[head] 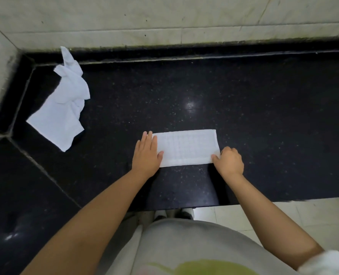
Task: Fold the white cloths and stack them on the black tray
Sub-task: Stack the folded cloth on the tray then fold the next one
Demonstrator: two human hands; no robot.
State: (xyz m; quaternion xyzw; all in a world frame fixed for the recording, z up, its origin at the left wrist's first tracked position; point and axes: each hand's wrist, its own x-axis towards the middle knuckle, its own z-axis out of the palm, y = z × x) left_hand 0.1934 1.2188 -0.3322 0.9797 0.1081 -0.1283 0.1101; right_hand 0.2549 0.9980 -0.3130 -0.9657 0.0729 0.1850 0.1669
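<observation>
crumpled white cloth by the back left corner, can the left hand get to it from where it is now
Probably yes: the left hand lies flat on the folded white cloth, and only bare black stone counter separates it from the crumpled white cloth.

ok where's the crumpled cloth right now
In the head view, the crumpled cloth lies at far left on the black counter, near the wall corner, apart from both hands.
</observation>
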